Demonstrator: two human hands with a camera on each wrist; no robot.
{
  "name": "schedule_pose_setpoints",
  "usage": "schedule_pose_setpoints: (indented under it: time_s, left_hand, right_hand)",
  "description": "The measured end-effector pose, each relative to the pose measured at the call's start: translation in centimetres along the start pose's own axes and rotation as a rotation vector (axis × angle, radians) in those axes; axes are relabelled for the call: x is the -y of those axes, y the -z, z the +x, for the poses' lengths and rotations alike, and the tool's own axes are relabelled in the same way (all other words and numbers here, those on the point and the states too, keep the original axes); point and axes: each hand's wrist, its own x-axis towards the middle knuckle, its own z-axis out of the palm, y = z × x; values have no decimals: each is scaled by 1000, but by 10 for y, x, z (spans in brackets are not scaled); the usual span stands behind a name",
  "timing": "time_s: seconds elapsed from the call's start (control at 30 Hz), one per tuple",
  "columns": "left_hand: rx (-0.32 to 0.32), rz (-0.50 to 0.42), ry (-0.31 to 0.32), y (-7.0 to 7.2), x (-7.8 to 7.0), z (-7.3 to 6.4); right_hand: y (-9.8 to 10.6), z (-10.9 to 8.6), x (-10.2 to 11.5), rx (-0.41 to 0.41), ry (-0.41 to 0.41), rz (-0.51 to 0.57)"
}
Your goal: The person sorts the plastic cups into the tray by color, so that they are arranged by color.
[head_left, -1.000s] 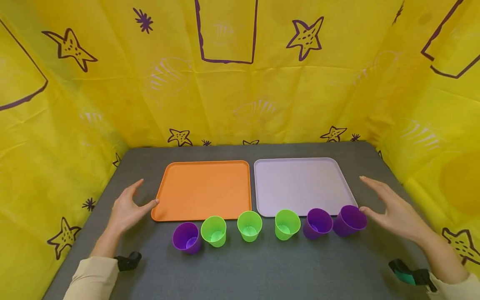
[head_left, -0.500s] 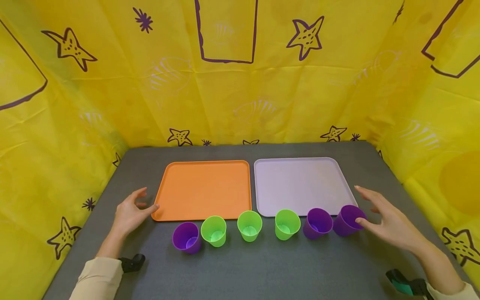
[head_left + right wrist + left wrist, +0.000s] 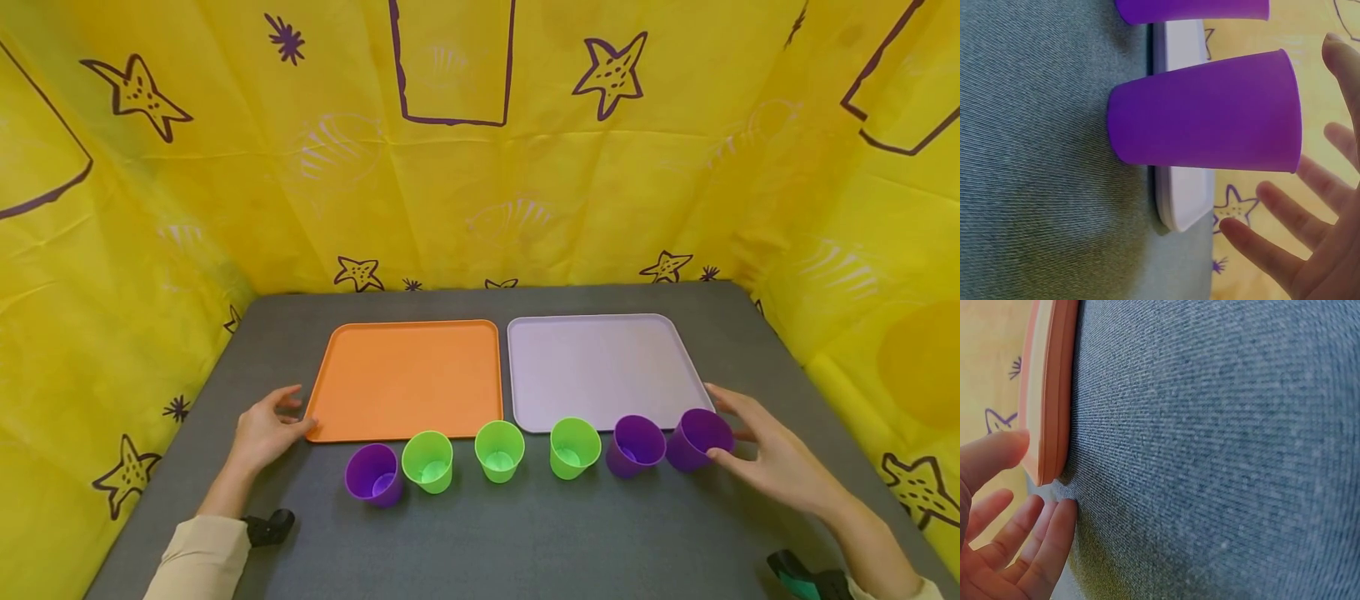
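My right hand is at the rightmost purple cup, thumb in front of it and fingers behind its right side. In the right wrist view the fingers are spread and there is space between them and the cup. At the orange tray, my left hand hovers by the near left corner with relaxed fingers. The left wrist view puts the thumb right at the tray's rim, the other fingers below the corner. Neither hand grips anything.
Left to right, the front row continues with a purple cup, three green cups and another purple cup, all upright. Behind them lies a lavender tray, right of the orange one. Yellow patterned cloth walls the grey table.
My right hand has moved left and down, bringing its thumb and fingers around the end purple cup. The left hand has come slightly nearer and right, toward the orange tray's corner. Cups and trays stay put.
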Motion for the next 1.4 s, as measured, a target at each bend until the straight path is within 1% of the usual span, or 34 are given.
schedule_pose_setpoints:
  time_s: [0.13, 0.27, 0.5, 0.77, 0.93, 1.03, 1.2, 1.4]
  left_hand:
    - [27, -36, 21, -2, 1, 0]
    - [51, -104, 39, -4, 2, -1]
    - [70, -190, 61, -8, 3, 0]
    - [78, -263, 87, -11, 4, -1]
    - [81, -292, 96, -11, 4, -1]
    - [77, -307, 97, -12, 4, -1]
    - [67, -315, 98, -12, 4, 0]
    - [65, -318, 116, -13, 3, 0]
  right_hand:
    - [-3, -2, -1, -6, -4, 13]
    - [-6, -5, -1, 0, -27, 30]
    - [-9, -9, -1, 27, -101, 37]
    - [-15, -13, -5, 20, -134, 89]
    - [-16, -14, -5, 34, -190, 83]
    - [-17, -14, -5, 42, -207, 88]
    - [-17, -13, -5, 47, -207, 107]
    - [-12, -8, -5, 42, -187, 103]
